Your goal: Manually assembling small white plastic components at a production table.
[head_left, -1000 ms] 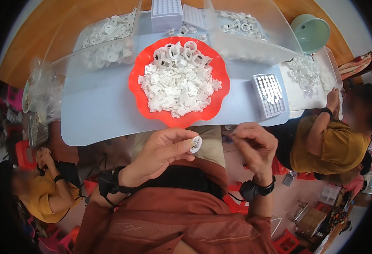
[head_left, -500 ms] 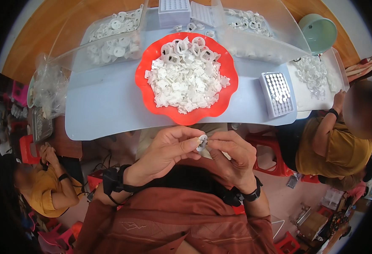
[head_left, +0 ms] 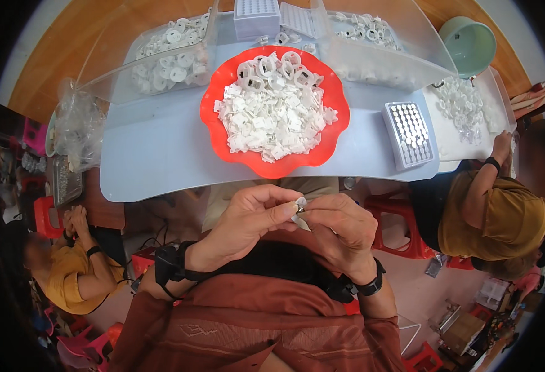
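Note:
In front of my lap, both hands are raised just off the near table edge. My left hand point(head_left: 247, 218) pinches a small round white plastic part point(head_left: 301, 202) between thumb and fingertips. My right hand point(head_left: 342, 224) is closed at the right side of the same part, its fingertips pressed against it. A small shiny bit shows between the fingertips; its kind is too small to tell. Beyond the hands stands a red wavy-rimmed bowl point(head_left: 275, 170), heaped with white plastic pieces point(head_left: 272, 115) and several white rings point(head_left: 265, 65) at its far side.
On the blue table point(head_left: 154, 161), a tray of shiny discs point(head_left: 407, 133) lies to the right. Clear bins point(head_left: 120, 87) with white parts stand at the back, with a stacked white block point(head_left: 257, 18) between them. A green tub point(head_left: 468, 46) is far right. People in yellow sit on both sides.
The white part has turned between my fingertips, and its round face shows less now. Both hands stay close together in nearly the same place. The view has shifted slightly.

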A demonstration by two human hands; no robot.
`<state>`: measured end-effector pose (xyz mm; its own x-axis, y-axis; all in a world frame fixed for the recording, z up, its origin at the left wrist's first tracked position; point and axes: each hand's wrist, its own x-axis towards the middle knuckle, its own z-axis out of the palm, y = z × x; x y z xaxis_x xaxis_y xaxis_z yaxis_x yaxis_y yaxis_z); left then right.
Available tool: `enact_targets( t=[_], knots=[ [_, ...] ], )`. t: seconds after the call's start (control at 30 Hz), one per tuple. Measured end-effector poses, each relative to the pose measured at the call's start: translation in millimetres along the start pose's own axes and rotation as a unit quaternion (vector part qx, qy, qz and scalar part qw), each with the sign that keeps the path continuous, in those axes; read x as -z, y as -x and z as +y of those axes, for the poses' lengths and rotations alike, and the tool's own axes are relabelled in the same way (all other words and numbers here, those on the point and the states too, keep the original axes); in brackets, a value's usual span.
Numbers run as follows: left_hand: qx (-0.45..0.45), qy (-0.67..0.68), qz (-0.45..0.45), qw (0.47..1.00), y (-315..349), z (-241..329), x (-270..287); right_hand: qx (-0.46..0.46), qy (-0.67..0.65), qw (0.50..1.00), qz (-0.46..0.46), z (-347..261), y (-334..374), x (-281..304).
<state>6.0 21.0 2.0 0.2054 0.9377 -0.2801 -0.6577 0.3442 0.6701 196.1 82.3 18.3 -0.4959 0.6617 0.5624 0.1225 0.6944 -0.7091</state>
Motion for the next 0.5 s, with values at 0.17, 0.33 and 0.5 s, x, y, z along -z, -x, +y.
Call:
enact_targets(
  t=[0.17, 0.33, 0.5],
  knots=[
    [-0.012, -0.062, 0.016, 0.998, -1.0, -2.6, -4.7, -0.006, 0.027, 0.999, -0.037, -0.8, -0.2, 6.4],
    [-0.009, -0.084, 0.010, 0.996, -1.7, -6.2, -5.8, -0.015, 0.028, 0.997, -0.069, 0.2, -1.1, 12.6],
    [-0.016, -0.090, 0.014, 0.996, -2.7, -11.1, -5.4, -0.026, 0.031, 0.995, -0.086, 1.2, 0.1, 12.7]
  ],
)
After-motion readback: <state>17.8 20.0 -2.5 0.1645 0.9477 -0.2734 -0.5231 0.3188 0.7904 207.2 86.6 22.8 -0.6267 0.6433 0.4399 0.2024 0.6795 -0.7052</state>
